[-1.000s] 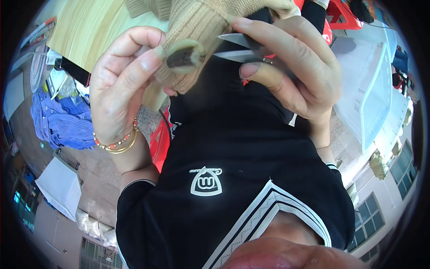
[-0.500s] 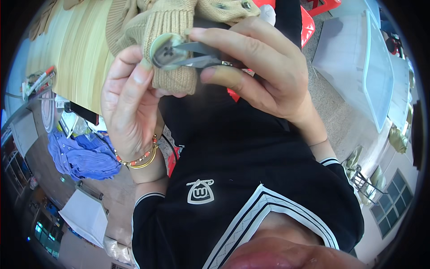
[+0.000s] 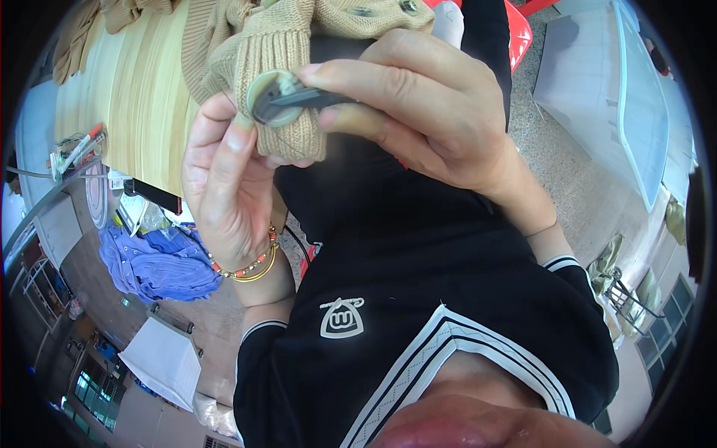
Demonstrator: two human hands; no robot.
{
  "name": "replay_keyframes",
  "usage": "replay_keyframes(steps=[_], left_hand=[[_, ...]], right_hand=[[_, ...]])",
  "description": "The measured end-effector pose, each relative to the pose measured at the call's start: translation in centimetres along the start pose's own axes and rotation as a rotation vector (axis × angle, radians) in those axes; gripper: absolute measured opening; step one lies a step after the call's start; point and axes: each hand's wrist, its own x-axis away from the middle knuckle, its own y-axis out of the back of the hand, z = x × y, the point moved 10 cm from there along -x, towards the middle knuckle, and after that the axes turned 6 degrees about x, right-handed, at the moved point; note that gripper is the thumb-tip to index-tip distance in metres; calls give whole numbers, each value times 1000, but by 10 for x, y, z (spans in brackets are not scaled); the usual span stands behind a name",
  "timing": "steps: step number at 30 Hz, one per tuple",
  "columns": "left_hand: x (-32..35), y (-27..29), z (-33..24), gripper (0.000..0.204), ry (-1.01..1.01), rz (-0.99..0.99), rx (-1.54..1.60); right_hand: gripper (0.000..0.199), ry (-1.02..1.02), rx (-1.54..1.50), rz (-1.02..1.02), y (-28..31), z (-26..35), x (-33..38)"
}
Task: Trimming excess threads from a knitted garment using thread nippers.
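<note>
left hand (image 3: 228, 179) holds sweater button (image 3: 270, 98) | right hand (image 3: 418, 104) snips (image 3: 299, 95) on it

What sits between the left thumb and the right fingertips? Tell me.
In the head view, a round pale button on the tan knit sweater, with dark scissor blades laid across it.

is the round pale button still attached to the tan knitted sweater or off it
Attached, it seems: the round pale button sits flat against the tan knitted sweater edge, left hand pinching beside it, dark blades across its face.
</note>
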Motion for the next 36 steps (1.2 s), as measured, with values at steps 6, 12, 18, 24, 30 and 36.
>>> replay_keyframes(steps=[6, 12, 18, 24, 30, 36], left_hand=[[4, -8, -13, 29, -125, 34, -168], [1, -11, -23, 31, -172, 7, -382], [2, -2, -27, 28, -189, -2, -422], [1, -4, -28, 24, -181, 13, -464], [5, -8, -32, 20, -276, -5, -505], [14, -11, -42, 21, -384, -55, -799]], right_hand=[[30, -140, -228, 111, -4, -9, -10], [32, -41, -306, 60, -15, -13, -8], [26, -26, -373, 63, -33, -20, -5], [24, -80, -333, -53, -37, -24, -2], [23, -180, -352, -61, -41, -30, 1], [24, -217, -351, -1, -43, -31, 2]])
